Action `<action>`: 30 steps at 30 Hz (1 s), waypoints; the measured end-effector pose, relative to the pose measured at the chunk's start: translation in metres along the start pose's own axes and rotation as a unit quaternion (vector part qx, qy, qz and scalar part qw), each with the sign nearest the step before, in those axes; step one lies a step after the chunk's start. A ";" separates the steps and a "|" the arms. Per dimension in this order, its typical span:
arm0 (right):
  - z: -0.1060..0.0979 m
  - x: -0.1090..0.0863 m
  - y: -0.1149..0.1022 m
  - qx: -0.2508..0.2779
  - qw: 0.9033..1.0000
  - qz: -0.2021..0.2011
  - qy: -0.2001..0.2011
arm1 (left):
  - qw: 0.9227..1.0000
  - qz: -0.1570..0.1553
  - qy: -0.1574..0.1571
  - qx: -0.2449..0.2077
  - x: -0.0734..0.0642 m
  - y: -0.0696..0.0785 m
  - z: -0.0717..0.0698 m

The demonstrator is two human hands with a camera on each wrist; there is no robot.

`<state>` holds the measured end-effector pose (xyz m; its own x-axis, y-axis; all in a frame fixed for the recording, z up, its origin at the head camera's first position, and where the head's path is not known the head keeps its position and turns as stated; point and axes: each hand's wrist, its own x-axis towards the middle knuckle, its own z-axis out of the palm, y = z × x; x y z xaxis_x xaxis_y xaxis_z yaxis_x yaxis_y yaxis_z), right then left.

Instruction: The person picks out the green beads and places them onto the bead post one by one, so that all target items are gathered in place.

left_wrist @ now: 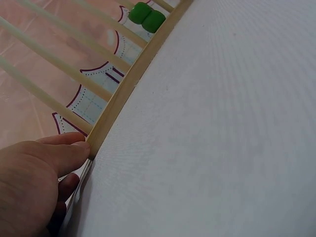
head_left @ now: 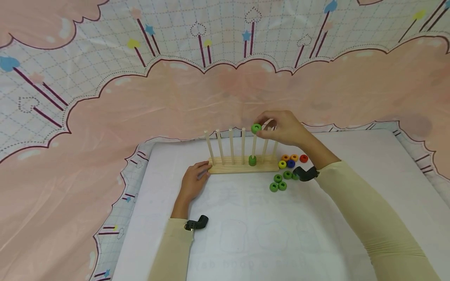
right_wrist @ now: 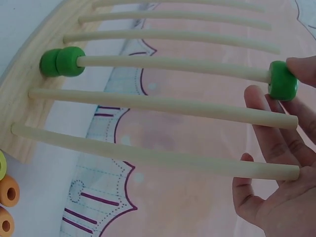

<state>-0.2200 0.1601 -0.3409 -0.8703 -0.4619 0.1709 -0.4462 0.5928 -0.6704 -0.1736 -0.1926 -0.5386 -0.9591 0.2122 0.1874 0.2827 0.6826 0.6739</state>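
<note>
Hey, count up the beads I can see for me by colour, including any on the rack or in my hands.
Green beads: 8 (5 loose, 2 on a peg, 1 in your right hand)
Orange beads: 2
Yellow bead: 1
Blue bead: 1
Red bead: 1
Total: 13 visible

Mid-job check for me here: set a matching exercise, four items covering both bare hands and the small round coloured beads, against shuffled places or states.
Items
1. Left hand
2. Right hand
3. Two stacked round green beads
4. Round red bead

Places or states
A. Low on a pale wooden peg
B. Pinching a single round green bead
C. Lying on the white tabletop
D. At one end of the pale wooden base

Pairs: 1-D, 2-B, 3-A, 4-C
</note>
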 end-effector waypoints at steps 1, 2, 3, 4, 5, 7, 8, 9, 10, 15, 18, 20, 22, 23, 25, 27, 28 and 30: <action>0.000 0.000 0.000 -0.002 1.000 0.001 -0.001 | 1.000 0.000 0.000 0.001 0.000 0.000 0.000; 0.001 0.000 0.000 -0.004 1.000 0.001 -0.002 | 1.000 0.000 0.000 0.001 0.000 0.000 0.000; 0.001 0.000 0.000 -0.007 1.000 0.002 -0.004 | 1.000 0.000 0.000 0.001 0.000 0.000 0.000; 0.001 0.000 0.001 -0.010 1.000 0.003 -0.005 | 1.000 0.000 0.000 0.002 0.000 -0.001 0.000; 0.002 0.000 0.001 -0.011 1.000 0.005 -0.007 | 1.000 -0.001 0.000 0.002 0.000 -0.001 0.000; 0.003 -0.001 0.002 -0.012 1.000 0.006 -0.009 | 1.000 -0.001 0.000 0.003 0.000 -0.001 0.000; 0.003 -0.001 0.002 -0.013 1.000 0.007 -0.011 | 1.000 -0.002 0.000 0.003 0.000 -0.001 0.000; 0.003 -0.001 0.002 -0.013 1.000 0.007 -0.012 | 1.000 -0.002 -0.001 0.003 0.000 -0.001 0.000; 0.004 -0.001 0.003 -0.013 1.000 0.007 -0.012 | 1.000 -0.003 -0.002 0.003 0.000 -0.001 0.000; 0.005 -0.001 0.004 -0.018 1.000 0.000 -0.009 | 1.000 -0.002 -0.001 0.001 -0.001 0.000 0.000; 0.005 -0.001 0.005 -0.016 1.000 -0.002 -0.007 | 1.000 -0.002 0.001 0.001 -0.001 0.001 -0.001; 0.005 -0.001 0.005 -0.014 1.000 -0.003 -0.006 | 1.000 -0.003 0.001 0.001 0.000 0.001 -0.001; 0.004 -0.001 0.005 -0.012 1.000 -0.002 -0.006 | 1.000 -0.005 0.000 0.002 0.000 0.001 0.000; 0.004 -0.001 0.005 -0.011 1.000 -0.001 -0.006 | 1.000 -0.004 0.000 0.002 0.000 0.001 0.000; 0.004 -0.001 0.006 -0.011 1.000 0.001 -0.007 | 1.000 -0.002 0.000 0.003 0.000 0.000 0.000; 0.004 -0.001 0.006 -0.012 1.000 0.003 -0.008 | 1.000 0.001 0.001 0.004 0.000 0.000 0.000; 0.004 -0.001 0.007 -0.012 1.000 0.003 -0.008 | 1.000 0.002 0.001 0.004 0.000 0.000 0.000; 0.004 0.000 0.007 -0.015 1.000 0.003 -0.007 | 1.000 0.005 0.001 0.004 0.000 0.000 0.000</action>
<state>-0.2219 0.1618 -0.3488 -0.8704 -0.4671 0.1556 -0.4464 0.6153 -0.6497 -0.1736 -0.1925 -0.5387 -0.9564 0.2168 0.1957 0.2919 0.6864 0.6661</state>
